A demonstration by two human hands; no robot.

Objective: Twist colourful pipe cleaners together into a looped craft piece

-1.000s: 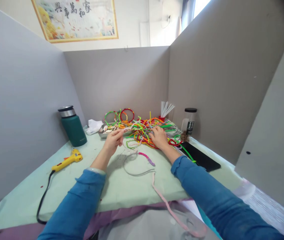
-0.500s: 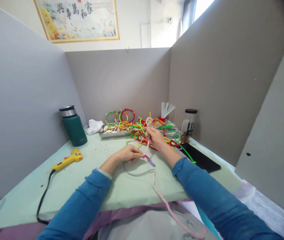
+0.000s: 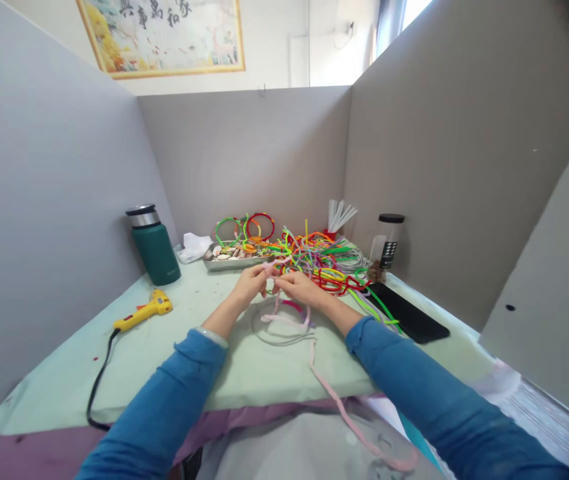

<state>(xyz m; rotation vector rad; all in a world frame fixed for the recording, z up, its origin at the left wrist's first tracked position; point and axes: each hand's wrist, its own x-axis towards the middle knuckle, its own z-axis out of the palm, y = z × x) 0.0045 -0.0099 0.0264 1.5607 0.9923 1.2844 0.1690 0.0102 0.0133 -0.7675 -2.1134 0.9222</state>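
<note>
My left hand [image 3: 250, 284] is closed in a pinch on a pale pink pipe cleaner [image 3: 280, 320], whose end sticks out above the fingertips. Close beside it, my right hand [image 3: 299, 288] pinches the same strand, though the exact grip is partly hidden. Below the hands the strand curls down beside a magenta and purple section [image 3: 294, 307]. A thin grey wire loop [image 3: 277, 343] lies on the table under it. Another pink pipe cleaner [image 3: 337, 403] hangs over the table's front edge onto my lap.
Behind my hands lies a tangled pile of coloured pipe cleaners [image 3: 334, 257]. A metal tray [image 3: 234, 264] of shells stands left of it, with coloured rings [image 3: 260, 215] behind. Left are a yellow glue gun [image 3: 144, 313] and green bottle [image 3: 155, 253]; right, a black phone-like slab [image 3: 411, 313] and jar [image 3: 387, 247].
My left hand has moved up and away from me, and my right hand has come down and left beside it. The pink strand now curls below both hands instead of stretching between them.
</note>
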